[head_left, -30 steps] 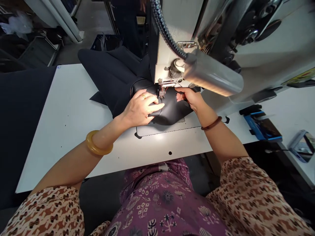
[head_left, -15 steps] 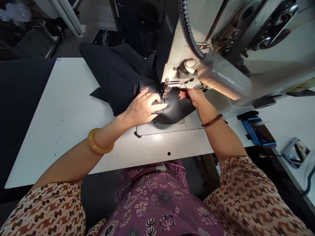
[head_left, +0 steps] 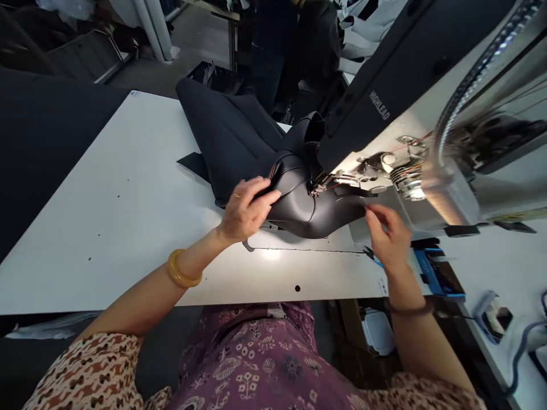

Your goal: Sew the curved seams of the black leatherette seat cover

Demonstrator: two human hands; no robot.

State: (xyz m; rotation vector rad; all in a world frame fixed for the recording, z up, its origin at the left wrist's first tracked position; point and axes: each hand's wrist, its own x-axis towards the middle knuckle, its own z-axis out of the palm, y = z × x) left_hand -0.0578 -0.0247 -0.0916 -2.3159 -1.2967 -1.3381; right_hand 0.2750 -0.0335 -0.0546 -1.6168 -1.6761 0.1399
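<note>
A large sewn piece of black leather-like material (head_left: 299, 205) lies bunched under the presser foot (head_left: 317, 189) of a sewing machine (head_left: 359, 108). Orange-red stitching shows along one of its seams. My left hand (head_left: 245, 210) is open beside the piece, thumb and fingers apart; its fingertips reach the near left edge, and whether they press on it I cannot tell. Out to the right, my right hand (head_left: 388, 233) pinches the end of a strip of the same material between thumb and fingers. Red thread runs along the machine head above.
Small snips (head_left: 372, 256) lie on the white table (head_left: 162, 228) near my right wrist. Farther right are a blue box (head_left: 440, 267) and a pale tray-like object (head_left: 491, 316). A lamp (head_left: 448, 188) hangs low by the machine head. Dark cloth (head_left: 47, 131) covers the left side.
My right hand has come out from beneath the machine head to the right, drawing the strip's end. My left hand has eased back from beside the presser foot and spread its fingers. The view has shifted.
</note>
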